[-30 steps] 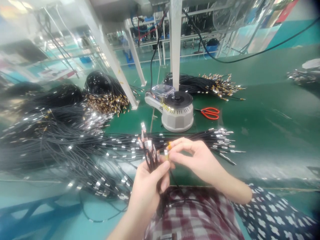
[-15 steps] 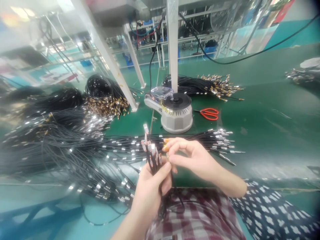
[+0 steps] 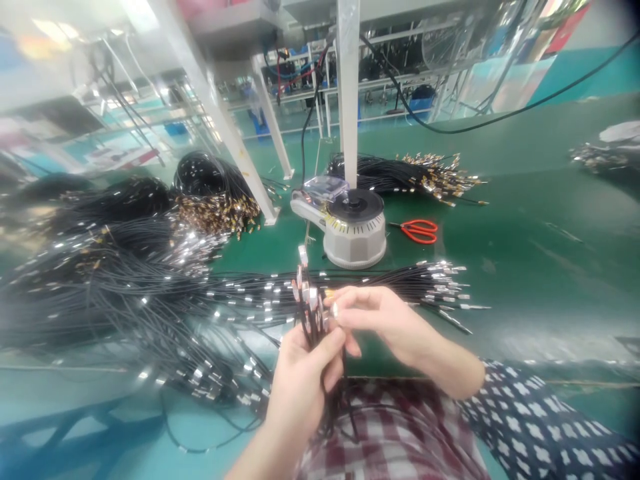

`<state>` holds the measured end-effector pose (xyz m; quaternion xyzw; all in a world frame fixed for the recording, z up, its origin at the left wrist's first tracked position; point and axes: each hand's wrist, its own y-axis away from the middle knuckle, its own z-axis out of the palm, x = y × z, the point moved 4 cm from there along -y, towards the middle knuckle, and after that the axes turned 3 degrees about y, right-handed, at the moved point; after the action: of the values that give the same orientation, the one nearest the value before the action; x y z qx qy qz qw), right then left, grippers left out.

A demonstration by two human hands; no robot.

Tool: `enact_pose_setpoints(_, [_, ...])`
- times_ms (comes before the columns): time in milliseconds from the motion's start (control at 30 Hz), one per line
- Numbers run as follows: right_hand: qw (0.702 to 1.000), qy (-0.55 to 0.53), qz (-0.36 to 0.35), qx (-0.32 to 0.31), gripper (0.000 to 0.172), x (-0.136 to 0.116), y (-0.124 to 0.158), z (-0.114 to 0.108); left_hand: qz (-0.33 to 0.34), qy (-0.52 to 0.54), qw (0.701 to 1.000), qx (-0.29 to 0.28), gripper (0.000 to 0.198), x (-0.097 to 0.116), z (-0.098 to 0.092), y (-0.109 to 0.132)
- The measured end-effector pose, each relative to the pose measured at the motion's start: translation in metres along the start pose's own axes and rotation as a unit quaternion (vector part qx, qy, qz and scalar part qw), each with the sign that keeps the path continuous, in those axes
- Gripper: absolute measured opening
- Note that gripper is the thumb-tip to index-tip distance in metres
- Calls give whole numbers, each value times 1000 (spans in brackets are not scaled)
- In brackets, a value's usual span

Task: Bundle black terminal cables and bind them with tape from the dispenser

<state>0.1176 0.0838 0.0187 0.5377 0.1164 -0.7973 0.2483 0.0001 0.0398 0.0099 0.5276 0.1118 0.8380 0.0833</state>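
Black cables (image 3: 309,323), left grip (image 3: 301,373) around them, right grip (image 3: 387,319) beside

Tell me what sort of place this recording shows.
Probably a cable workshop or factory floor: bundles of black cables with metal ends lie on a green bench, beside what looks like a tape dispenser, with more racks or workstations in the blurred background.

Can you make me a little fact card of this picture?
Left grip: holds a bunch of thin black cables with silvery metal tips
Right grip: at the bunch's right edge; anything pinched is too small to tell
Behind the grips: round white plastic device with black top disc
Right of that: red-handled metal scissors
Under both: flat green table
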Motion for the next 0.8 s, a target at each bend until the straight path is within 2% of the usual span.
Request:
enact_pose_setpoints(100, [998,2,22,-50,17,0,-2,0,-21,6,999,-27,25,-2,-1,-2])
enact_pose_setpoints(233, [999,-10,19,-41,14,2,-4,-5,-70,47,992,-97,30,-6,0,-4])
enact_pose_setpoints(400, [993,-69,41,-86,20,13,-8,-4,-100,82,982,-138,29,-10,1,-6])
enact_pose_setpoints(500, [992,-69,23,-100,20,12,-8,-4,-115,90,976,-159,28,-14,-1,-8])
enact_pose_setpoints(667, [998,13,-24,-62,10,4,-4,-5,-118,111,973,-164,29,-14,-5,-10])
enact_pose_setpoints(800, [994,86,-61,29,24,-1,-2,-9,-118,117,973,-157,28,-10,-5,-10])
